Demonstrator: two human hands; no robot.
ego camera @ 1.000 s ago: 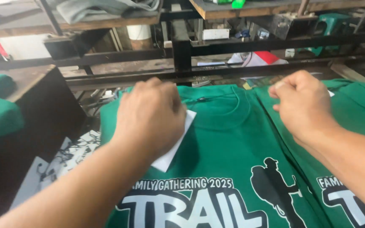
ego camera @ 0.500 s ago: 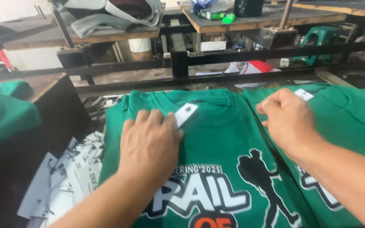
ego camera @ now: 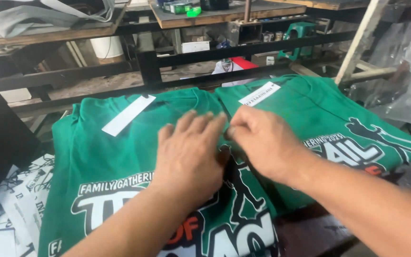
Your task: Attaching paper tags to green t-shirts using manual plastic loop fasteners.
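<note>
- I saw my left hand [ego camera: 189, 154] lying flat and wide open on the left green shirt [ego camera: 105, 162], fingers spread and pointing to 12 o'clock.
- My right hand [ego camera: 262, 143] was curled narrow, and its fingertips [ego camera: 231, 131] pinched the soft cloth where the two shirts met.
- The right green shirt [ego camera: 319, 109] lay just beside the first one, at 3 o'clock from it.
- Both shirts looked soft and smooth, with bumpy white, black and orange print.
- A long white paper strip [ego camera: 128, 114] lay flat on the left shirt at 11 o'clock from my left hand.
- A shorter white strip [ego camera: 259, 93] sat on the right shirt at 12 o'clock from my right hand.
- Dark metal bars [ego camera: 243, 52] ran behind.
</note>
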